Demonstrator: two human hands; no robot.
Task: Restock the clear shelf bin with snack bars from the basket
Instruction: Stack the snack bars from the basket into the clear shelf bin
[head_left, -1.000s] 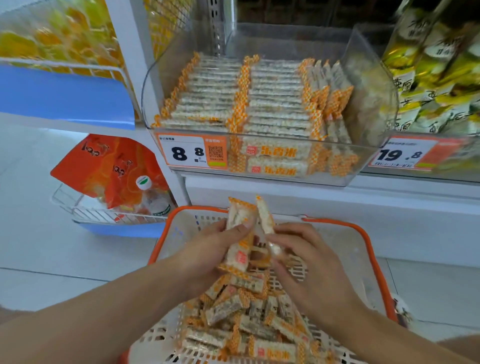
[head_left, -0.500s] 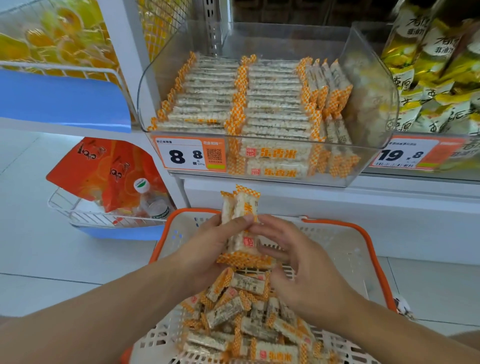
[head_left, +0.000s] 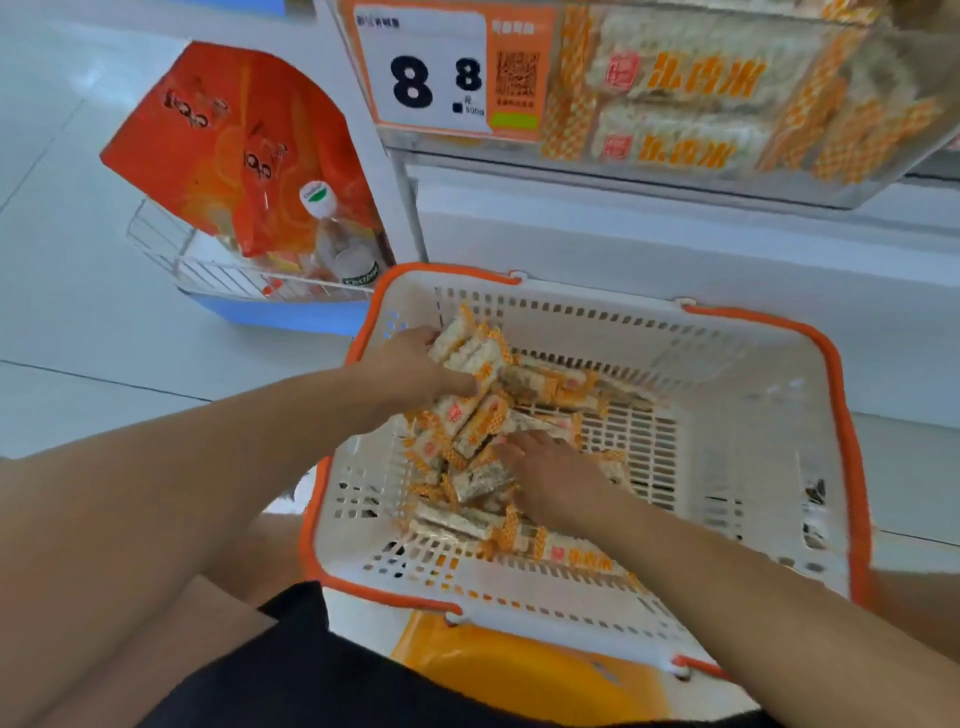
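Crouching over the white basket with its orange rim, we hold a small bunch of snack bars in our left hand, fingers curled round them near the far left corner. Our right hand reaches into the loose pile on the basket floor; whether it grips anything we cannot tell. Far above, the clear shelf bin shows stacked bars behind its 8.8 price tag.
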